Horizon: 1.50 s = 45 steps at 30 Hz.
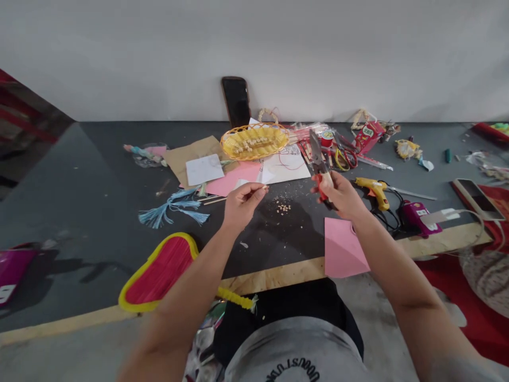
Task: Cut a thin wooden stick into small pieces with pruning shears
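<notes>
My right hand (336, 195) is wrapped round the handles of metal cutters (317, 154), whose blades point up and away from me. To its left, my left hand (244, 204) pinches a small pale piece (265, 187) between thumb and fingertips. Small cut bits (283, 208) lie scattered on the dark table between my hands. Beyond them is a yellow woven basket (256, 142) with small pale pieces in it. Thin sticks (214, 200) lie just left of my left hand.
A red fan with yellow edging (159, 273) lies under my left forearm, near blue tassels (173, 208). Pink paper (344, 248) overhangs the front edge. A yellow glue gun (374, 191) and purple box (419, 217) are right; a phone (236, 101) leans on the wall.
</notes>
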Tool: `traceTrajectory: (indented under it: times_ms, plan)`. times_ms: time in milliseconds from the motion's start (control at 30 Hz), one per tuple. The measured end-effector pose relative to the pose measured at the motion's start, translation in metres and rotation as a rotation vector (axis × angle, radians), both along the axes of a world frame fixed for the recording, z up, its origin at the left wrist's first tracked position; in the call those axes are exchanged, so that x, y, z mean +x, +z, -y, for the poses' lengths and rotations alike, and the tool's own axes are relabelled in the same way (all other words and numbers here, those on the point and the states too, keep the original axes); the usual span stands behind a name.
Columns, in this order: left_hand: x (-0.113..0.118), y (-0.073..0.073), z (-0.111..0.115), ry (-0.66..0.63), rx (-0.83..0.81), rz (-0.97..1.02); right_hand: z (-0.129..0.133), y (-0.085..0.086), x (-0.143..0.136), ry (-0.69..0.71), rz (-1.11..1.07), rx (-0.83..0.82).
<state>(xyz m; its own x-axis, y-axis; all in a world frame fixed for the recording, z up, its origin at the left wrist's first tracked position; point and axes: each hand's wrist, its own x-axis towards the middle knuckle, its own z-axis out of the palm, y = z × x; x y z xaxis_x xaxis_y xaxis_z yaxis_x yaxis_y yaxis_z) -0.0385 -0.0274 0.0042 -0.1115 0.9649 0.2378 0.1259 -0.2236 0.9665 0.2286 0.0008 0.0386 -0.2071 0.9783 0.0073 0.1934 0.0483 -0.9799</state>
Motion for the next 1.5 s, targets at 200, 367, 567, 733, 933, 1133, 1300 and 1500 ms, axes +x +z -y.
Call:
traceTrajectory:
  times_ms: [200, 367, 567, 733, 933, 1133, 1300, 1500]
  plan:
    - [-0.004, 0.004, 0.008, 0.081, 0.042, -0.015, 0.012, -0.016, -0.039, 0.169, -0.143, 0.058]
    - [-0.005, 0.003, 0.01, 0.083, 0.033, 0.07, 0.017, -0.035, -0.042, 0.214, 0.47, 0.555]
    - [-0.006, 0.001, 0.01, 0.085, -0.005, 0.005, 0.029, -0.035, -0.045, 0.198, 0.989, 0.599]
    - [-0.008, -0.002, 0.01, 0.055, 0.022, -0.013, 0.033, -0.037, -0.05, 0.175, 1.057, 0.698]
    - [-0.009, -0.006, 0.01, 0.078, 0.026, 0.015, 0.036, -0.04, -0.052, 0.07, 1.101, 0.802]
    - [-0.007, 0.0, 0.01, 0.059, 0.01, 0.044, 0.036, -0.041, -0.053, 0.08, 1.1, 0.767]
    - [-0.01, -0.003, 0.01, 0.043, 0.014, 0.068, 0.035, -0.041, -0.052, 0.115, 1.102, 0.754]
    - [-0.013, -0.006, 0.009, 0.033, 0.029, 0.016, 0.034, -0.038, -0.052, 0.172, 1.101, 0.666]
